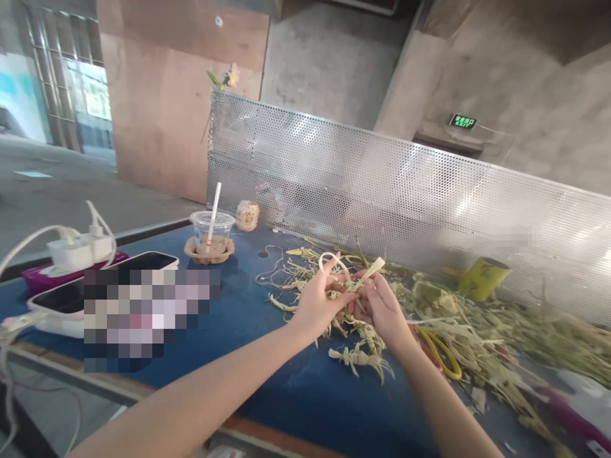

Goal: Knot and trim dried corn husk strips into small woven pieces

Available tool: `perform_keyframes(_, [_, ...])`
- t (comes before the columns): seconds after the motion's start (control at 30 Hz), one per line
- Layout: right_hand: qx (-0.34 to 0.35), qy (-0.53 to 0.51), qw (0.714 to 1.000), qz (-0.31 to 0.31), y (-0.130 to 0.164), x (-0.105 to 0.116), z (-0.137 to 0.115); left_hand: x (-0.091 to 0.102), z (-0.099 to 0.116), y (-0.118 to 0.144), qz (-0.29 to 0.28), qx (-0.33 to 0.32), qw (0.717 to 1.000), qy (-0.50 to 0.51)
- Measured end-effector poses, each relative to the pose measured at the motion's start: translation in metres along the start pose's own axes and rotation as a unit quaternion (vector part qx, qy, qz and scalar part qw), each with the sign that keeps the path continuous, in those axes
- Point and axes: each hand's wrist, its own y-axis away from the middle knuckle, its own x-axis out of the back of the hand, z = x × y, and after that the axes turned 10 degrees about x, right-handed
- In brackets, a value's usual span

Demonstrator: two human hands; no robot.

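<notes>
My left hand [312, 306] and my right hand [386, 312] were close together over the blue table [229, 337], and the fingers of both were closed on a pale strip [375, 270]. The strip was between them, above the leaf scraps [305, 283]; one part made a loop over the left hand, and a flat end stood up over the right. How it crossed inside the fingers I could not tell.

The loop, I judged, could spring open if my left fingers loosened, because nothing else seemed to hold it. A hard pull might split the strip, since it looked thin. If I dropped it, it could be lost among scraps of almost the same colour. My right forearm could also catch the yellow loop [446, 357] lying just beside it.

For moving, the better room was on my left, where blue surface showed toward the phone [143, 270] and the drink cup [200, 222]. The near edge passed below my left forearm. The perforated panel [329, 172] limited the far side, and scraps crowded the right.
</notes>
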Motion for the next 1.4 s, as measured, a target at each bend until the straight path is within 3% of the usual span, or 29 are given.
perform_keyframes(0.1, [0.003,0.03,0.999,-0.017,0.001,0.0,0.002,0.005,-0.01,0.001,-0.007,0.01,1.0,0.028])
perform_keyframes(0.3, [-0.016,0.126,0.991,-0.041,-0.001,0.005,0.004,0.011,-0.01,0.0,0.046,0.023,0.998,0.045])
perform_keyframes(0.57, [0.051,0.296,0.953,-0.046,0.0,0.01,0.004,0.017,-0.004,-0.007,0.094,0.014,0.978,0.185])
perform_keyframes(0.67, [0.138,0.435,0.89,-0.016,0.002,0.013,0.006,0.016,-0.004,-0.008,0.085,0.043,0.97,0.226])
perform_keyframes(0.77, [0.324,0.576,0.75,0.036,0.007,0.011,0.007,0.015,-0.006,-0.01,0.08,0.077,0.95,0.293])
perform_keyframes(0.83, [0.425,0.616,0.663,0.002,0.012,0.006,0.007,0.013,-0.008,-0.011,0.086,0.089,0.94,0.318])
perform_keyframes(0.87, [0.453,0.621,0.639,-0.035,0.014,0.002,0.008,0.013,-0.009,-0.011,0.087,0.093,0.938,0.323])
perform_keyframes(0.93, [0.474,0.62,0.619,-0.093,0.018,-0.005,0.008,0.012,-0.009,-0.01,0.076,0.096,0.937,0.328])
perform_keyframes(1.03, [0.47,0.601,0.639,-0.102,0.02,-0.012,0.01,0.012,-0.009,-0.007,0.053,0.1,0.943,0.314])
perform_keyframes(1.27, [0.423,0.483,0.766,-0.028,0.014,-0.003,0.005,0.016,-0.009,-0.008,0.011,0.057,0.969,0.238])
perform_keyframes(1.33, [0.372,0.439,0.818,0.003,0.011,0.0,0.004,0.016,-0.008,-0.008,0.017,0.057,0.977,0.205])
perform_keyframes(1.4, [0.285,0.352,0.891,0.032,0.009,0.0,0.004,0.016,-0.005,-0.007,0.024,0.049,0.983,0.176])
